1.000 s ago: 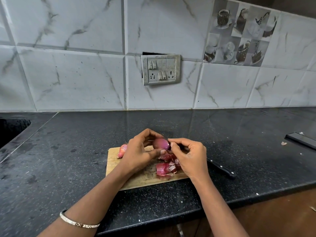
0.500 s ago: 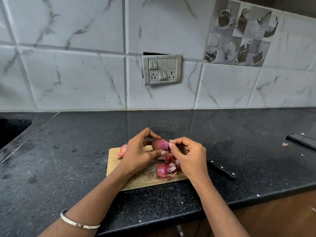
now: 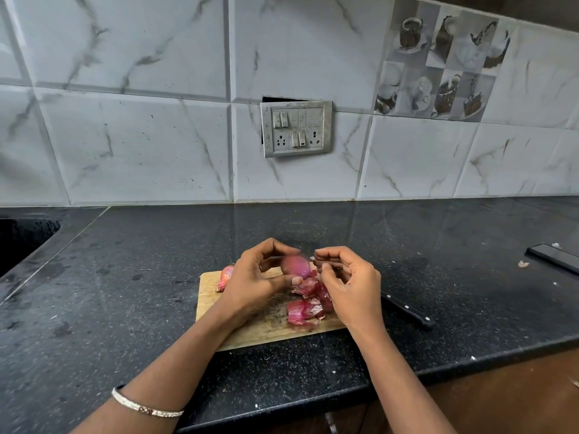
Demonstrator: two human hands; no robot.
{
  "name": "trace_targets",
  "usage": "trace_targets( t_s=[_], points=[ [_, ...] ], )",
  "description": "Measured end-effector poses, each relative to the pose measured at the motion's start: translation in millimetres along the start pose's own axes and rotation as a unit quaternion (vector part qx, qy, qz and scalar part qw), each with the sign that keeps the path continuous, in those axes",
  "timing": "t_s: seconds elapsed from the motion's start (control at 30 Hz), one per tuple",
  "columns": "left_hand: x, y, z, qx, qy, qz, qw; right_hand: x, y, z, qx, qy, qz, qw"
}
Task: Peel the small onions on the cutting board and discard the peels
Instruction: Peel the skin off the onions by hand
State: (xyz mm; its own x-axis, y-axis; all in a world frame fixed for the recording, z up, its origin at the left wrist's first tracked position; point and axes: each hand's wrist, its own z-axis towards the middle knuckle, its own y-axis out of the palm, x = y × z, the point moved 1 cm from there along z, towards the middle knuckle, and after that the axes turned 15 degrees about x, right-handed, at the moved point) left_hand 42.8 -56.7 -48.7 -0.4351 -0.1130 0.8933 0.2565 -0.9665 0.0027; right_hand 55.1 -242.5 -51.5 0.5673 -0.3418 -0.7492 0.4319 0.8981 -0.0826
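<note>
Hold onion (image 3: 296,267) in left grip (image 3: 253,277), curled round it, centre frame; right grip (image 3: 347,277) pinched beside it, contents unclear. Strip skin in long pulls toward peels (image 3: 305,308) below.

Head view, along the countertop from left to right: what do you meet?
From the left: sink → unpeeled onion → left hand → held onion → right hand → knife → dark flat object.

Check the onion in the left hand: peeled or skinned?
Peeled on the side shown: onion looks smooth, glossy; far side hidden.
</note>
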Motion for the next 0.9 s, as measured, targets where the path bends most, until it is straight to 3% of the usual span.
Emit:
trace_targets(
  t_s=[0.17,0.6,0.9],
  points=[
    [-0.4,-0.6,0.8,0.011,0.004,0.026,1.000,-6.4,0.6,-2.9,-0.049,-0.002,0.027,0.998],
    [4.6,0.5,-1.3,0.016,0.035,0.060,0.997,0.6,2.0,-0.5,-0.028,0.008,0.021,0.999],
    [4.2,-1.6,-1.0,0.024,0.010,0.053,0.998,-3.1,-0.3,-1.6,-0.020,0.040,0.046,0.998]
  ],
)
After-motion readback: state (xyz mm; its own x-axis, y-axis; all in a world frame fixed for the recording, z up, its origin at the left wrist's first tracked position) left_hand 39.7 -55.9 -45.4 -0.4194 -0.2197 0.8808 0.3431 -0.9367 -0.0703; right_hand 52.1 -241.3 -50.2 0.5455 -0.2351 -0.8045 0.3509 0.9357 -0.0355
